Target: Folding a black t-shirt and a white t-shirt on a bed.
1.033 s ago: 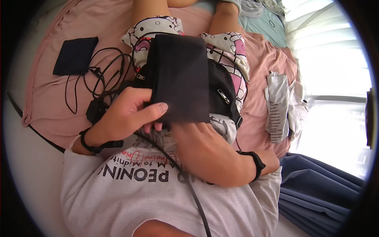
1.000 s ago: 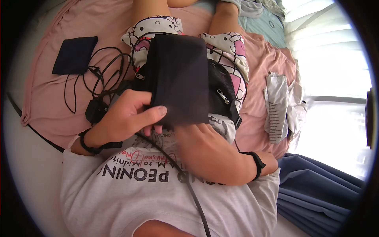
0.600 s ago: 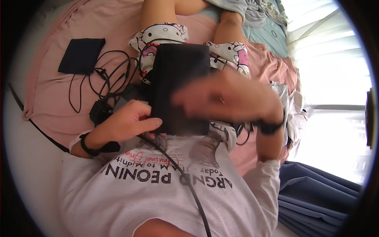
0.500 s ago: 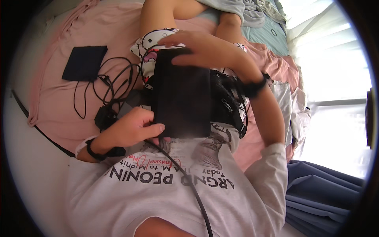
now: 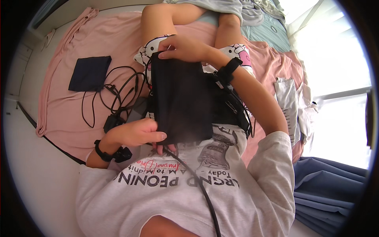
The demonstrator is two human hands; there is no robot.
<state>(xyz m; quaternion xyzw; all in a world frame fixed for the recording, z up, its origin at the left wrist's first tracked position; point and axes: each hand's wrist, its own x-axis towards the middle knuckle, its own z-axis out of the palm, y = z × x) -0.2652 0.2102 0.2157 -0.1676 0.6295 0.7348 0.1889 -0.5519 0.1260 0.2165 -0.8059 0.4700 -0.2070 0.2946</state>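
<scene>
Dark cloth [image 5: 183, 98] — black bag [image 5: 226, 112] beneath.

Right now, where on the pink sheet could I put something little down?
Bare pink sheet shows between the navy square and the person's left leg, and also between that square and the sheet's left edge. It's crowded beside the left hand, where black cables and a small black box lie.

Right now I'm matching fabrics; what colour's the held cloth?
The held cloth looks nearly black, best in head view.
</scene>
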